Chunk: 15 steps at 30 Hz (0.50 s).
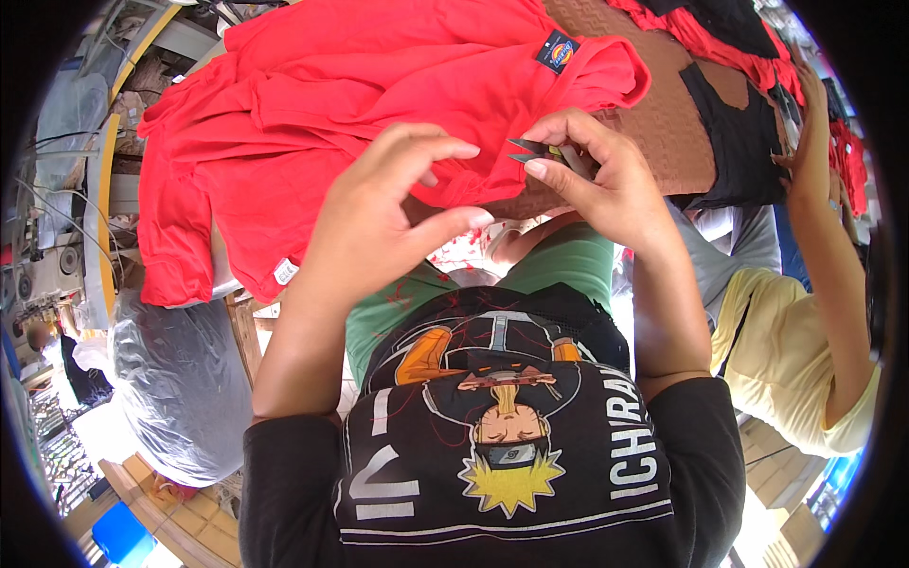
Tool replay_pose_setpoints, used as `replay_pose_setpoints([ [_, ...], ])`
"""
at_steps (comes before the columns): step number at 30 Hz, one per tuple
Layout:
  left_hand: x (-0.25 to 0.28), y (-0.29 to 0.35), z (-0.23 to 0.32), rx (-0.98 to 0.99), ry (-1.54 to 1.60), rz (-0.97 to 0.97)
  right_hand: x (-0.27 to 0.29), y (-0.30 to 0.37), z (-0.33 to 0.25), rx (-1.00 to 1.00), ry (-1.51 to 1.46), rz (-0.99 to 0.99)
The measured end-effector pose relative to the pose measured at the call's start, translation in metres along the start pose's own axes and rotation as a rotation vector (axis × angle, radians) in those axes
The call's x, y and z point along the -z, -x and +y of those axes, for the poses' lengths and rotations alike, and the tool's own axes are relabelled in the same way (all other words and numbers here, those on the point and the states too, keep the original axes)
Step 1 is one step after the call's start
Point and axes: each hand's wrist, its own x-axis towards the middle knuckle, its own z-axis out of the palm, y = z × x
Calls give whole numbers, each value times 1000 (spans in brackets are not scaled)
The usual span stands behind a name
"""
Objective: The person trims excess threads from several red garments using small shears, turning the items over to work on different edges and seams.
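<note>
My right hand (606,175) grips a pair of thread snips (542,151), its two dark pointed blades apart and aimed left. Facing it, my left hand (398,189) is held up with thumb and fingers apart and nothing visible between them. Both hands are over the near edge of a red garment (312,104) spread in loose folds across the table. A dark label (557,51) shows near its right end, and a small white tag (285,272) hangs at its lower left corner. The blades look apart from the cloth, though the exact gap is hard to tell.
A brown textured cover (663,133) lies on the table, with black cloth (727,133) at its right. Another person in a yellow shirt (781,350) works at the right, arm raised. At the left stand a plastic-wrapped bundle (180,379) and a yellow-edged frame (102,218). A blue bin (123,535) is lower left.
</note>
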Motion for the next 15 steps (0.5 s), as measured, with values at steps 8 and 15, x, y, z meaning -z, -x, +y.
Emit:
replay_pose_setpoints([
  [8,-29,0,-14,33,-80,25,-3,-1,5,-33,-120,-37],
  [15,-24,-6,-11,362,174,-32,-8,-1,8,-71,-341,-159],
])
